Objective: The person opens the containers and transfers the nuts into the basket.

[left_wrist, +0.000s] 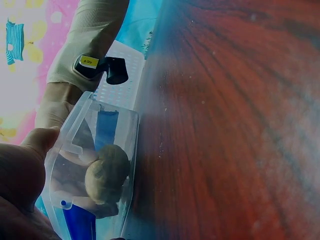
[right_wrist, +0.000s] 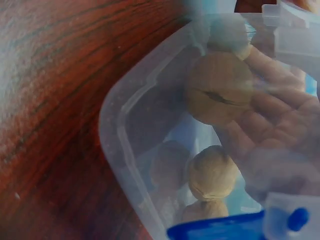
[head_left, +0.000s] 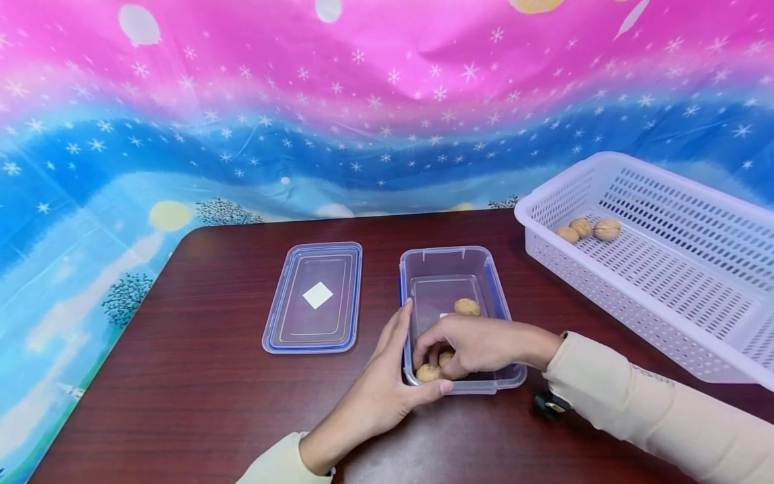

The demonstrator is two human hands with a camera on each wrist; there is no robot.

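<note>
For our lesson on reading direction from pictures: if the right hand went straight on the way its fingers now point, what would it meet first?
The right hand, reaching down and leftward inside the clear container, would probably first meet the walnuts at the near corner, then the wall where the left hand rests. Depth is unclear.

Right hand [head_left: 478,346] covers the walnuts beneath its fingers in the clear box [head_left: 450,265]; count there unclear, probably two. Fingertips hidden behind the box wall. Left wrist view: left hand [left_wrist: 20,185] cut off at frame edge, blurred.
</note>
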